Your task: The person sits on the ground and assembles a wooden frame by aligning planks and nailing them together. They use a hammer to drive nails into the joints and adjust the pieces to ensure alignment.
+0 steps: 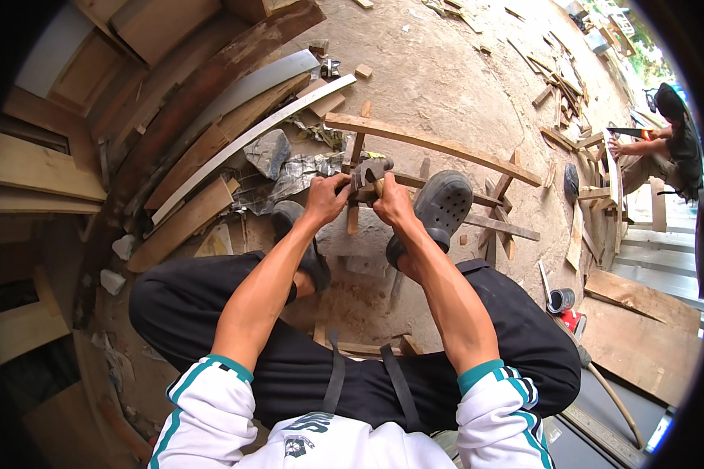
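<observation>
My right hand [395, 202] is closed round the handle of a hammer [375, 170], whose metal head lies just beyond my fingers. Close beside it on the left, my left hand [326, 198] has its fingers pinched together against the hammer head; whatever they hold is too small or hidden to name. Both hands are over a rough wooden frame [434, 145] of narrow strips, with one long strip along its far side and crossed legs at the right. My foot in a grey clog [443, 202] is beside the frame's near strip.
Planks [192, 168], a stone [267, 153] and crumpled foil lie at the left. A can [561, 299] stands at the right near a board [637, 336]. Farther right, another person [673, 148] holds a handsaw [630, 133] at a wooden piece. Wood scraps [563, 86] litter the ground.
</observation>
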`<state>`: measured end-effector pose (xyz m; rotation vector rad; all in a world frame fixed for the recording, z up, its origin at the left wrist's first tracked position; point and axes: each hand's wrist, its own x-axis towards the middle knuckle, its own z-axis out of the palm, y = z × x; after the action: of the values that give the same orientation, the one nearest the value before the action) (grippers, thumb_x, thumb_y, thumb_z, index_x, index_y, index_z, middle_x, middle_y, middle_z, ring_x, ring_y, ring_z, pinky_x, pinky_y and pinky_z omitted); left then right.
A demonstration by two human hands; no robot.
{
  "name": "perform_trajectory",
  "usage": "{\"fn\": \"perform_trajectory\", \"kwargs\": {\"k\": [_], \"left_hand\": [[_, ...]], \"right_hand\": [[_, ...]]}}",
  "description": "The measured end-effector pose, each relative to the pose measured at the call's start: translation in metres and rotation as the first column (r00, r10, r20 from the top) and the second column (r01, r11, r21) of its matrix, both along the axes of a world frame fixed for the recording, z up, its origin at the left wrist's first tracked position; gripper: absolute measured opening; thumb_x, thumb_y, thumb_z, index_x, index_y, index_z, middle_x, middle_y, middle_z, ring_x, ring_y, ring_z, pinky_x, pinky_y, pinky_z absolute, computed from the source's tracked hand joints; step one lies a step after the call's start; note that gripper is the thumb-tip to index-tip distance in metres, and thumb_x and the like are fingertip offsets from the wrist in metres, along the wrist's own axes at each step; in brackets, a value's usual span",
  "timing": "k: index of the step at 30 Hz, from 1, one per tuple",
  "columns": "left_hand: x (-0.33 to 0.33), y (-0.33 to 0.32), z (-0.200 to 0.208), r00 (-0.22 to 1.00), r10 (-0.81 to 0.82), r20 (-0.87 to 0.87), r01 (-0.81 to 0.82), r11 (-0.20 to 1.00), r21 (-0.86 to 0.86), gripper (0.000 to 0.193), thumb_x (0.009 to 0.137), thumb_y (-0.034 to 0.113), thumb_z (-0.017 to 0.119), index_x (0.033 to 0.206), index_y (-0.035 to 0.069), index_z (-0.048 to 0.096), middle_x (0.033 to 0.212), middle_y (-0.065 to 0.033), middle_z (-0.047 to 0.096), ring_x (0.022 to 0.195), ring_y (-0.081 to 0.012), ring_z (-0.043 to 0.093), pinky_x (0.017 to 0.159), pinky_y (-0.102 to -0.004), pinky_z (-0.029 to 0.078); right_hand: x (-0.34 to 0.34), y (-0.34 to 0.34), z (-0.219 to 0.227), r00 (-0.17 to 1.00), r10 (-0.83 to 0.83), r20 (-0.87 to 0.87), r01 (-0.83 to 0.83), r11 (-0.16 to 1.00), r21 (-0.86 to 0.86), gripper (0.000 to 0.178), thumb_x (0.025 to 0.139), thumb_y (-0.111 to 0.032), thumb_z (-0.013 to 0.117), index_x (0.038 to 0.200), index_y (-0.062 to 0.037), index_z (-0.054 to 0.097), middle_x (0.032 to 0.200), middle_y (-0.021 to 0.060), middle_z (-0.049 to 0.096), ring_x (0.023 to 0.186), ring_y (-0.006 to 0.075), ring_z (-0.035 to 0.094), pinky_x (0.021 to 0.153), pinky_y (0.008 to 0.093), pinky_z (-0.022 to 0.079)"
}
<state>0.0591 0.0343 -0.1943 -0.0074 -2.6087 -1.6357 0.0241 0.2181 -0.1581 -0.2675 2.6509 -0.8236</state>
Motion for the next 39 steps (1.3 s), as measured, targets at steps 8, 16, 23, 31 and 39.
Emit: {"fn": "perform_trajectory", "kwargs": {"k": [8, 16, 23, 31, 39], "left_hand": [[0.005, 0.006, 0.007, 0.998, -0.033, -0.056, 0.018, 0.968, -0.248, 0.020, 0.091, 0.029, 0.065, 0.102, 0.012, 0.071, 0.092, -0.0069, 0.073, 0.086, -0.0235, 0.065, 0.089, -0.0361, 0.035], [-0.003, 0.001, 0.009, 0.993, -0.095, -0.074, 0.078, 0.975, -0.207, 0.017, 0.090, 0.019, 0.068, 0.098, 0.003, 0.070, 0.087, -0.0114, 0.073, 0.077, -0.0260, 0.070, 0.075, -0.0363, 0.050], [-0.005, -0.001, 0.009, 0.995, -0.090, -0.048, 0.086, 0.993, -0.075, 0.017, 0.089, 0.012, 0.068, 0.098, -0.002, 0.069, 0.087, -0.0163, 0.073, 0.078, -0.0249, 0.072, 0.069, -0.0341, 0.054], [0.001, 0.006, 0.005, 0.985, -0.091, -0.148, 0.039, 0.947, -0.320, 0.017, 0.088, 0.024, 0.070, 0.097, 0.009, 0.073, 0.085, -0.0078, 0.073, 0.078, -0.0225, 0.066, 0.082, -0.0355, 0.043], [-0.005, -0.002, 0.002, 0.996, -0.092, -0.009, 0.091, 0.989, -0.120, 0.019, 0.088, 0.025, 0.069, 0.096, 0.008, 0.073, 0.087, -0.0090, 0.074, 0.080, -0.0255, 0.069, 0.081, -0.0361, 0.046]], "right_hand": [[-0.004, 0.020, -0.014, 0.989, -0.093, 0.118, 0.123, 0.954, -0.273, 0.041, 0.078, -0.018, 0.077, 0.108, 0.0021, 0.057, 0.096, 0.0179, 0.071, 0.092, 0.0308, 0.069, 0.081, 0.0390, 0.052], [0.002, 0.022, -0.011, 0.986, -0.146, 0.085, 0.164, 0.949, -0.271, 0.030, 0.076, -0.008, 0.065, 0.101, 0.0031, 0.054, 0.097, 0.0287, 0.067, 0.097, 0.0452, 0.064, 0.083, 0.0480, 0.050], [-0.004, 0.009, -0.018, 0.971, -0.238, -0.006, 0.235, 0.964, -0.125, 0.033, 0.074, -0.006, 0.063, 0.103, 0.0045, 0.052, 0.095, 0.0344, 0.064, 0.095, 0.0505, 0.062, 0.084, 0.0526, 0.049], [-0.009, 0.009, -0.019, 0.964, -0.267, 0.001, 0.265, 0.959, -0.096, 0.040, 0.070, -0.011, 0.070, 0.102, 0.0054, 0.053, 0.094, 0.0349, 0.065, 0.094, 0.0504, 0.064, 0.083, 0.0511, 0.051], [-0.012, 0.009, -0.016, 0.958, -0.282, 0.060, 0.286, 0.953, -0.096, 0.049, 0.066, -0.016, 0.079, 0.103, 0.0053, 0.054, 0.095, 0.0331, 0.066, 0.096, 0.0467, 0.065, 0.084, 0.0479, 0.052]]}}
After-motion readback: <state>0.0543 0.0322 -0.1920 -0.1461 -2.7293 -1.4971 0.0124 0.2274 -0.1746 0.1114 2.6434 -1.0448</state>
